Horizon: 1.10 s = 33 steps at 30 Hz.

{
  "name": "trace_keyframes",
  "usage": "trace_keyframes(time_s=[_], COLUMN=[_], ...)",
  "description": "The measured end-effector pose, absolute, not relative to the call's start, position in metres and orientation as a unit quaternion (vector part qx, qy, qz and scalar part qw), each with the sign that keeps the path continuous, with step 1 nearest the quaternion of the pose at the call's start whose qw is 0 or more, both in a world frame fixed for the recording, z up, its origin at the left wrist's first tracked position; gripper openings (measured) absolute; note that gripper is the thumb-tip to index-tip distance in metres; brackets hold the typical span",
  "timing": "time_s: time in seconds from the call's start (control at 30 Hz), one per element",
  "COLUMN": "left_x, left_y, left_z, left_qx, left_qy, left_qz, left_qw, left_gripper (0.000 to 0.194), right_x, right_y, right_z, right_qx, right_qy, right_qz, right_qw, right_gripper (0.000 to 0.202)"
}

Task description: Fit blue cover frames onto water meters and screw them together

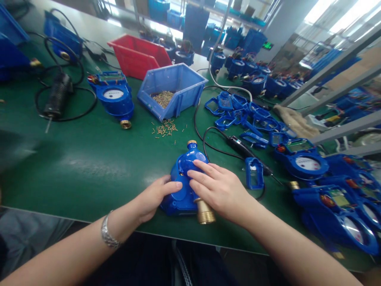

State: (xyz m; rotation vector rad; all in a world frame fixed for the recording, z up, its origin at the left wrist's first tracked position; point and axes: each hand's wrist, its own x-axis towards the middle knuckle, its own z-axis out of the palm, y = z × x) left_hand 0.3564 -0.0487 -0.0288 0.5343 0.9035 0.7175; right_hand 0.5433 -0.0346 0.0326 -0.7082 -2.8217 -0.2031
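Blue meter [183, 199] at the near edge of the green table [89, 159], brass end [206, 213] towards the person. Left hand [155, 195]: thumb on the casing, fingers round the side and mostly hidden (cannot tell whether they grip). Right hand [222, 187]: back upward, fingers extended, slightly spread, laid across the casing. Print on the white dial [113, 93] too small to read; green sign [267, 46] blurred. Tabletop: loose screws [166, 128] before a pale-blue bin [187, 93], red bin [135, 59] behind. Room: bright, metal rack [333, 73] at right.
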Motion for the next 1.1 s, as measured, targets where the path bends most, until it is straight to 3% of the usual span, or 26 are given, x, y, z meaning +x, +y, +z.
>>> trace_keyframes(time_s=[0.4, 0.73, 0.97, 1.1], left_x=[0.350, 0.340, 0.320, 0.310], left_y=[-0.046, -0.031, -0.013, -0.013], left_z=[-0.028, -0.039, -0.043, -0.040], left_qx=[0.258, 0.183, 0.250, 0.266], left_qy=[0.400, 0.396, 0.388, 0.362], left_qz=[0.306, 0.307, 0.304, 0.305], left_qw=[0.825, 0.846, 0.833, 0.840], left_gripper=[0.054, 0.034, 0.033, 0.041], right_x=[0.536, 0.497, 0.484, 0.499], right_y=[-0.033, -0.019, -0.002, 0.027], right_z=[0.043, 0.038, 0.052, 0.070], right_qx=[-0.284, -0.358, -0.349, -0.291], right_qy=[-0.945, -0.925, -0.934, -0.934], right_qz=[-0.090, -0.050, 0.056, 0.186], right_qw=[0.135, 0.119, 0.059, 0.089], right_gripper=[0.022, 0.016, 0.018, 0.042])
